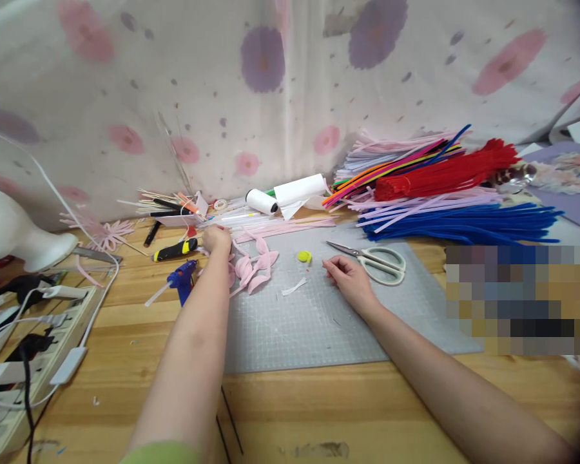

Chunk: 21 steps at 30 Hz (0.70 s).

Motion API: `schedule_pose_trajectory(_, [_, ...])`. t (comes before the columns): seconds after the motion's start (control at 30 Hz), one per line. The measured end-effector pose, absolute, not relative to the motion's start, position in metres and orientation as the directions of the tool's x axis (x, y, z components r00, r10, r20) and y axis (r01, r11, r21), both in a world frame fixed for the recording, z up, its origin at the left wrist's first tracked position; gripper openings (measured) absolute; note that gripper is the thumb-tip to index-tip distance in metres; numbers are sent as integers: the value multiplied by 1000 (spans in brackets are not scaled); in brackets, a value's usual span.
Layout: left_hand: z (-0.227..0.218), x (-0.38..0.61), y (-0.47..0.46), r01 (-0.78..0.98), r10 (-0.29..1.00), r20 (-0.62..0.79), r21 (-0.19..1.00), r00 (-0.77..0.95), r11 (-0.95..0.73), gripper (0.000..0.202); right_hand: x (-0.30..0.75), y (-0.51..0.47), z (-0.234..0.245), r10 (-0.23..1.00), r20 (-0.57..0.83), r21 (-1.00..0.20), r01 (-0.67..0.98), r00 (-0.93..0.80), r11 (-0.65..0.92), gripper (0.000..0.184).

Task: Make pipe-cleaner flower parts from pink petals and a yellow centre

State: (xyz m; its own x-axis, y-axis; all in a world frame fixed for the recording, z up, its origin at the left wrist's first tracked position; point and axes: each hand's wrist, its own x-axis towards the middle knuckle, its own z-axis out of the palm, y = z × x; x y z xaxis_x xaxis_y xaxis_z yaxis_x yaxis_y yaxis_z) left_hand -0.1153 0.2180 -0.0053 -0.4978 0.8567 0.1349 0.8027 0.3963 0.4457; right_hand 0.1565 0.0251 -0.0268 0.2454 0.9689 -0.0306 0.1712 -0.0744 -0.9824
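My left hand (216, 239) reaches to the far left part of the grey cutting mat (290, 338), by pale pink pipe cleaners (290, 225). Its fingers point away and down, so their grip is hidden. Pink fuzzy petal shapes (258, 264) lie just right of my left forearm. Above the mat, my right hand (348, 278) has thumb and fingertips pressed together; I cannot make out anything between them. Scissors (384, 263) with pale green handles lie just beyond it. A small yellow-green coil (304, 257) and a white strip (294, 287) sit left of its fingertips.
A blue glue gun (182, 280) and a yellow-black tool handle (174, 250) lie left of my forearm. A power strip (38, 380) with cables fills the left edge. Blue (464, 223) and red pipe cleaners (444, 171) are heaped back right, beside white rolls (299, 188).
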Motion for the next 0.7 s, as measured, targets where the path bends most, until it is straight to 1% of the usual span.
schedule_pose_trajectory(0.23, [-2, -114, 209, 765, 857, 84, 502, -508, 404, 18, 156, 24, -25, 968, -32, -985, 158, 250, -73, 33])
schedule_pose_trajectory(0.37, [6, -112, 201, 742, 872, 84, 568, -481, 355, 18, 157, 24, -26, 967, -19, -985, 162, 253, -62, 34])
schedule_pose_trajectory(0.43, [10, -108, 195, 713, 881, 58, 614, -470, 339, 17, 157, 24, -27, 967, -8, -985, 164, 255, -51, 34])
schedule_pose_trajectory(0.5, [12, -104, 188, 637, 878, -8, 685, -479, 353, 16, 157, 25, -28, 966, 2, -985, 164, 257, -42, 36])
schedule_pose_trajectory(0.6, [13, -100, 176, 478, 859, -115, 790, -498, 383, 20, 157, 25, -29, 965, -2, -987, 157, 261, -44, 38])
schedule_pose_trajectory(0.7, [15, -99, 166, 379, 847, -145, 846, -512, 375, 22, 157, 26, -27, 960, -31, -990, 125, 278, -68, 40])
